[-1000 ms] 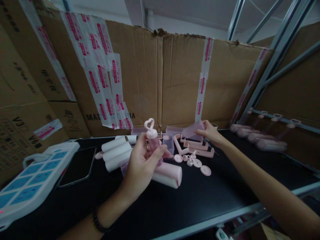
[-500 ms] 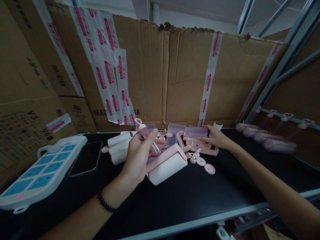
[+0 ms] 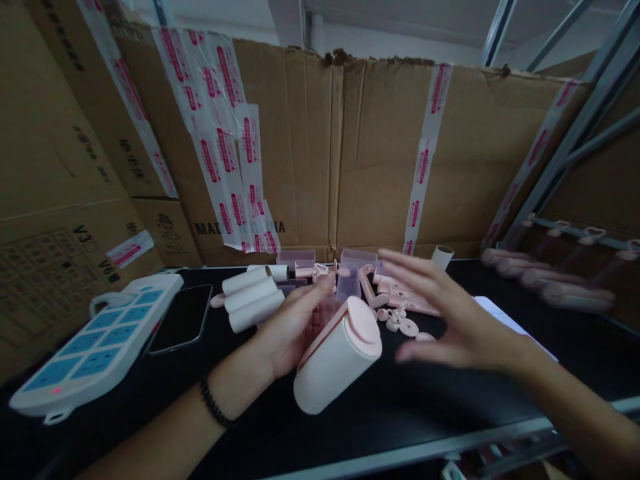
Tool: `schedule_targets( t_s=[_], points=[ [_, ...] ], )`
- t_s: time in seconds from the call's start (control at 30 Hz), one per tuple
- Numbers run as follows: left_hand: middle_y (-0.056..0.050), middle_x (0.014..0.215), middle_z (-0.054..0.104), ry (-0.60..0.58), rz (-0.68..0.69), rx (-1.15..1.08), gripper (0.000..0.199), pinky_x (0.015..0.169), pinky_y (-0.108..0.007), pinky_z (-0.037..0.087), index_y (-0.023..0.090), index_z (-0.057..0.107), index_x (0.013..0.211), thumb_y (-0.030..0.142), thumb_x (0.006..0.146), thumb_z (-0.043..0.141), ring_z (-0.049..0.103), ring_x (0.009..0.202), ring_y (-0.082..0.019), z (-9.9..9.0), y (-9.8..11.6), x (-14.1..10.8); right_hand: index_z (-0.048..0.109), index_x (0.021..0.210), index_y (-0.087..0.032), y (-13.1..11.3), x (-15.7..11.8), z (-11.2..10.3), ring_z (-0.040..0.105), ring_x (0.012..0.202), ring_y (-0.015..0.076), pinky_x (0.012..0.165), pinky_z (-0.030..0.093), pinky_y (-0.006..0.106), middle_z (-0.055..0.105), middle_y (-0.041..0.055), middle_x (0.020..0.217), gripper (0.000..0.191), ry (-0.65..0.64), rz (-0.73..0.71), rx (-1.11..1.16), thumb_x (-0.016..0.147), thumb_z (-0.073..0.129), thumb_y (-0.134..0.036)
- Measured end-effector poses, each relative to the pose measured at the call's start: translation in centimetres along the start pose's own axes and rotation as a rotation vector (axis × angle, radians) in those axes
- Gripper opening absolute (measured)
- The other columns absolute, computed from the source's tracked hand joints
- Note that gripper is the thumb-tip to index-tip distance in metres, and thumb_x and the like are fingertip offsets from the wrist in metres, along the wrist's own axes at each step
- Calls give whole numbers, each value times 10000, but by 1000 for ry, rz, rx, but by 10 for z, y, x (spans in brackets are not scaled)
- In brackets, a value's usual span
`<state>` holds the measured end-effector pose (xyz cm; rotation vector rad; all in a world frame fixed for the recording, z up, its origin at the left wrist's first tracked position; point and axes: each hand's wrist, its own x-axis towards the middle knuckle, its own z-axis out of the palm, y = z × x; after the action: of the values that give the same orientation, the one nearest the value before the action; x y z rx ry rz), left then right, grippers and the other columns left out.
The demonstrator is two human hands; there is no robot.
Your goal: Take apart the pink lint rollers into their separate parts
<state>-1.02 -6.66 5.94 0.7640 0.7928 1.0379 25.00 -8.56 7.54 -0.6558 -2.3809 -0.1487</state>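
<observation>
Over the table (image 3: 400, 407), to the right of the phone (image 3: 183, 319), the left hand (image 3: 293, 327) has its grip closed around the pink and white roller (image 3: 340, 360), but most of the fingers are hidden behind it. Farther right of the phone, the right hand (image 3: 455, 313) is a bit blurry, its grip spread wide with nothing in it, and it covers some of the pink parts (image 3: 407, 327). Farther right still, the right arm (image 3: 565, 387) hides part of a flat white thing (image 3: 515, 327), and I can't tell what that is.
</observation>
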Motion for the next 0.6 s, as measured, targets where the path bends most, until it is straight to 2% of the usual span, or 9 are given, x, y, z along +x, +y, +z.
schedule_targets(
  t_s=[0.07, 0.13, 0.23, 0.27, 0.33, 0.4, 0.47, 0.53, 0.6],
  points=[
    [-19, 821, 750, -95, -35, 24, 292, 624, -235, 569, 160, 694, 997, 348, 830, 842, 705, 675, -140, 1, -6, -3, 360, 1570, -182, -38, 15, 1, 311, 1547, 271, 1272, 288, 466, 379, 153, 1643, 783, -116, -219, -15, 943, 680, -528],
    [-26, 822, 742, -195, -68, 78, 318, 635, -239, 562, 155, 680, 969, 397, 833, 835, 709, 708, -150, 2, -12, -5, 475, 1471, -164, -61, 27, 5, 469, 1441, 224, 1221, 375, 408, 573, 125, 1489, 511, -113, -309, 12, 1027, 603, -381],
    [-12, 772, 710, -251, -79, 173, 360, 599, -221, 526, 162, 655, 948, 501, 884, 758, 676, 653, -125, 3, -18, -2, 572, 1331, -161, -69, 36, 12, 674, 1092, 173, 955, 553, 298, 731, 60, 1192, 282, -48, -335, 8, 1056, 507, -156],
    [-16, 771, 709, -248, -88, 206, 391, 601, -227, 525, 165, 653, 970, 546, 907, 711, 675, 650, -127, 2, -18, -1, 581, 1314, -157, -68, 37, 12, 684, 1026, 171, 886, 566, 285, 738, 56, 1156, 276, -39, -340, -15, 1053, 496, -132],
    [-48, 810, 734, -205, -67, 291, 462, 643, -263, 545, 163, 651, 1043, 612, 948, 604, 705, 696, -159, 1, -13, 2, 576, 1331, -138, -62, 36, 11, 678, 1036, 184, 870, 562, 294, 728, 80, 1180, 293, -34, -346, -79, 1052, 490, -123],
    [-92, 884, 761, -107, 111, 390, 502, 727, -317, 573, 152, 646, 1065, 628, 984, 509, 740, 795, -205, 0, -6, 1, 565, 1358, -125, -55, 35, 7, 660, 1084, 194, 908, 547, 310, 710, 106, 1204, 314, -34, -317, -152, 1054, 486, -127],
    [-112, 1001, 769, -33, 465, 463, 483, 872, -372, 573, 162, 634, 1096, 599, 1020, 444, 745, 949, -237, -2, 1, -4, 554, 1373, -123, -49, 34, 0, 655, 1087, 213, 909, 546, 338, 697, 127, 1206, 326, -27, -249, -251, 1055, 481, -135],
    [-121, 1181, 735, -97, 838, 578, 468, 1031, -411, 517, 183, 613, 1206, 585, 1023, 457, 693, 1141, -261, -3, 3, -11, 524, 1408, -135, -46, 34, -7, 658, 1067, 238, 872, 560, 364, 688, 138, 1213, 363, -16, -150, -332, 1046, 503, -147],
    [-123, 1356, 653, -220, 1084, 802, 595, 1117, -428, 461, 218, 540, 1377, 627, 947, 595, 615, 1278, -290, -5, 0, -17, 473, 1465, -139, -46, 34, -11, 656, 1068, 263, 848, 576, 386, 672, 150, 1238, 438, -12, -67, -349, 1032, 536, -168]
  ],
)
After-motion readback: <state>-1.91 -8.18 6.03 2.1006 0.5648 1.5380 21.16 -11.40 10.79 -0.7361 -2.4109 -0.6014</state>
